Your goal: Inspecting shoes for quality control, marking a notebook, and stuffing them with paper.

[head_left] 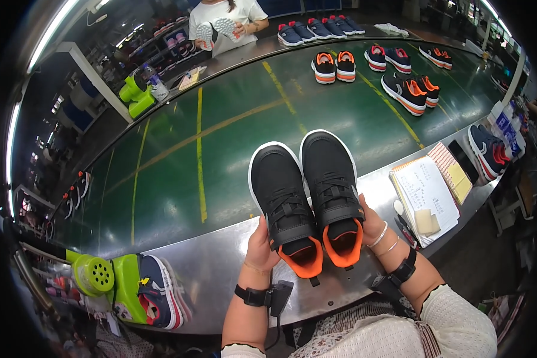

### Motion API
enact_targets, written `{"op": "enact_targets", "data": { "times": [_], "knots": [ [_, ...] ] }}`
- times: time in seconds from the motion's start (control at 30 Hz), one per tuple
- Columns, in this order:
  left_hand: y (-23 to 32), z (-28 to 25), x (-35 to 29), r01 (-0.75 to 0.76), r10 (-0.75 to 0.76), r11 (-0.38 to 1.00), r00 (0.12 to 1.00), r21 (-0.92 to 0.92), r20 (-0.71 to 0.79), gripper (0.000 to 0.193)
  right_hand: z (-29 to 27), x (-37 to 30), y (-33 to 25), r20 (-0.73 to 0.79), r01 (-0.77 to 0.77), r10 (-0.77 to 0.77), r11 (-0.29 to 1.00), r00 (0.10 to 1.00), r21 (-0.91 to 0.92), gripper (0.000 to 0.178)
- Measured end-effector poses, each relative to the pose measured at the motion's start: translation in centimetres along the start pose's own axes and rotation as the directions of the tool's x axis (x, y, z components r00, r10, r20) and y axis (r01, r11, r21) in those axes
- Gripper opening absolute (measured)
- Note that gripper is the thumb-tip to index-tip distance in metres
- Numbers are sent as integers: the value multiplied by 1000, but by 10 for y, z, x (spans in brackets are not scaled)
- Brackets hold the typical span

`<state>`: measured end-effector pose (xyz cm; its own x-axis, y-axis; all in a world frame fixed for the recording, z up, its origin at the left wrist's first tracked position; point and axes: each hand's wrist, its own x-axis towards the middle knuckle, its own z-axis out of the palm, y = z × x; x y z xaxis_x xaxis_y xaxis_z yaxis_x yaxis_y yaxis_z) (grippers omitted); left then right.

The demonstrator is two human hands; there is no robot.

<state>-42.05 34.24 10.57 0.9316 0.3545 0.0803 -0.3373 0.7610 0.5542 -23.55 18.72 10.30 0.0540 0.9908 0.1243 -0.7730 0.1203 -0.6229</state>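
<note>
Two black sneakers with orange lining and white soles are held up side by side in front of me, toes pointing away. My left hand [261,246] is closed round the outer side of the left sneaker [278,185]. On the other side, my right hand [371,222] grips the right sneaker [330,173] near its heel; some fingers are hidden behind the shoes. Both shoes hang above the near metal edge [221,268] of a green conveyor belt [167,185]. Black straps with small devices sit on both my wrists.
An open notebook [423,185], a phone [463,162] and navy sneakers [488,152] lie on the right ledge. A green machine [128,286] with a navy sneaker stands at left. More sneakers [334,67] sit on the belt; across it a person [228,27] holds shoes.
</note>
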Motion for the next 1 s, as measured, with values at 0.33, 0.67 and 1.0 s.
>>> {"op": "enact_targets", "data": {
  "times": [0.33,0.67,1.0],
  "knots": [
    [0,1,5,-16,2,997,987,-81,-163,40,9,9,3,-124,4,9,994,992,105,60],
    [-1,2,6,-21,6,997,984,-81,-178,39,6,7,4,-135,-23,31,998,990,59,63],
    [-1,-8,5,-15,15,1000,995,-2,-95,44,15,10,1,-87,15,-11,999,996,44,61]
  ]
}}
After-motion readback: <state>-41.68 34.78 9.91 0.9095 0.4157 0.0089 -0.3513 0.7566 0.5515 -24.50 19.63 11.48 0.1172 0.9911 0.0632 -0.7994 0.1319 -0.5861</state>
